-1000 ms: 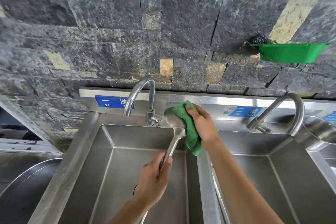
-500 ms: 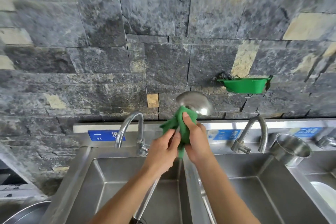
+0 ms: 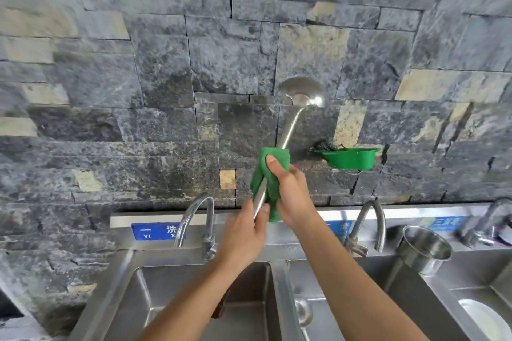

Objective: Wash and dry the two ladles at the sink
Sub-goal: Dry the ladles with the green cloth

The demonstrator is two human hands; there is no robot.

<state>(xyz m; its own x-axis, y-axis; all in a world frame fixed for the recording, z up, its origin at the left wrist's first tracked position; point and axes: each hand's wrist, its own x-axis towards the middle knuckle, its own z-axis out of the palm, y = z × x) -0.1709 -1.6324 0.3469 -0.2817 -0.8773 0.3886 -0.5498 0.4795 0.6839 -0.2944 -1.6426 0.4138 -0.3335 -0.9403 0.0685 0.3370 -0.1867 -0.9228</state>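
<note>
A steel ladle [image 3: 302,94] stands upright in front of the stone wall, bowl at the top. My left hand [image 3: 243,232] grips the lower part of its handle above the left sink basin [image 3: 155,304]. My right hand [image 3: 288,188] is closed around a green cloth [image 3: 270,171] wrapped on the handle, just above my left hand. A second ladle [image 3: 303,311] lies in the middle basin, its bowl showing beside my right forearm.
Two curved taps [image 3: 194,216] [image 3: 372,219] rise behind the basins. A green plastic bowl [image 3: 350,158] hangs on the wall right of the ladle. A steel cup [image 3: 424,249] sits on the sink's right rim. A white plate [image 3: 483,321] lies in the right basin.
The ladle has risen higher against the wall. My right hand with the cloth has slid from the bowl down onto the handle. The view has tilted upward.
</note>
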